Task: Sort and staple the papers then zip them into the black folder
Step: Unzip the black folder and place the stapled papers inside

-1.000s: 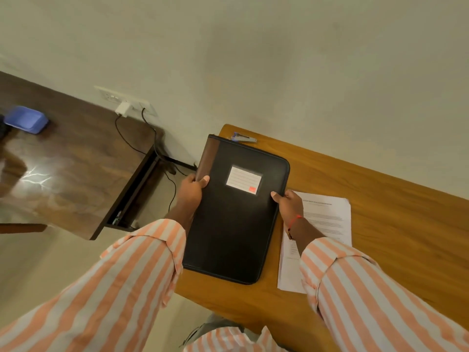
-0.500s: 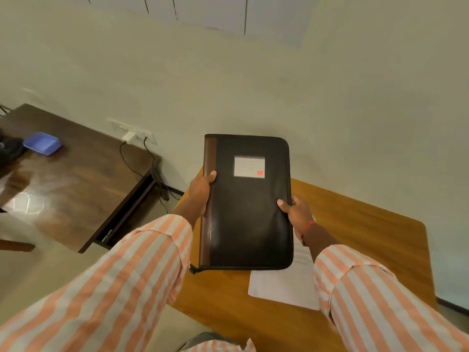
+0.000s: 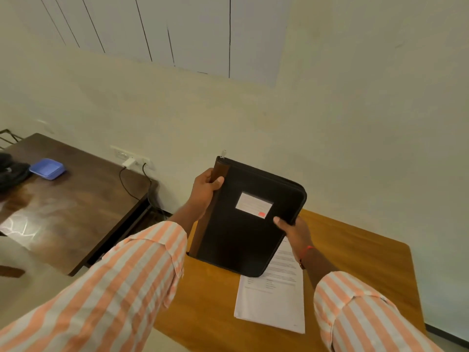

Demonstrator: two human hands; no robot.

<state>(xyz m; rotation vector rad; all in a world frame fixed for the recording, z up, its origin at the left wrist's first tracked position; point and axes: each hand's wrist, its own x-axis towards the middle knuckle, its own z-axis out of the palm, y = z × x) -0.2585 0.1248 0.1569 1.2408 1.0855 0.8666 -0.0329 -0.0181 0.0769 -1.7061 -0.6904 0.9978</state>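
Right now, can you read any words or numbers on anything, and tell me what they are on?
None can be read.
White label with a red mark on the black zip folder: too blurred.
White printed paper sheets on the orange wooden table: lines of print, too small.

Black folder [image 3: 243,224] – matt leather-like cover, brown spine strip; papers [image 3: 274,301] matt white; wooden table [image 3: 355,262] smooth, satin.

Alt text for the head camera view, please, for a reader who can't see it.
Both hands hold a closed black folder upright above a wooden table, left hand on its brown spine, right hand on its zippered edge. Printed papers lie on the table beneath it.
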